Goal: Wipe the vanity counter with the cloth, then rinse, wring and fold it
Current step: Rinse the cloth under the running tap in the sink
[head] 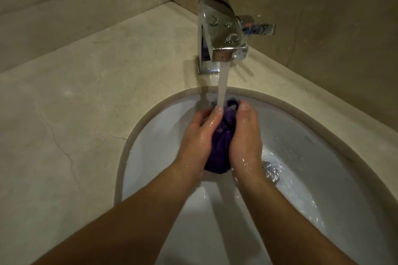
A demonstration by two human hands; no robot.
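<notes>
A bunched, dark purple cloth (219,148) is squeezed between both hands above the white sink basin (305,153), nearer the basin's back rim than its front. The left hand (197,137) grips the cloth from the left with its fingers curled round it and its thumb lying along the top. The right hand (245,135) grips it from the right in the same way, thumb pointing toward the faucet. Only a narrow strip of the cloth shows between the two palms, plus a rounded lump at the wrist end and a small tuft at the fingertip end. Both hands are wet and shiny.

A stream of water (223,79) falls from the square chrome faucet (221,32) and lands on the far end of the cloth, by the left thumb tip. The faucet stands on the beige stone vanity counter (86,103) at the back edge of the basin, close to the corner where the two walls meet. Its lever handle (259,28) sticks out to the right, and droplets sit on top of the spout. The metal drain (270,171) lies in the basin floor just right of the right wrist, with water running over it.
</notes>
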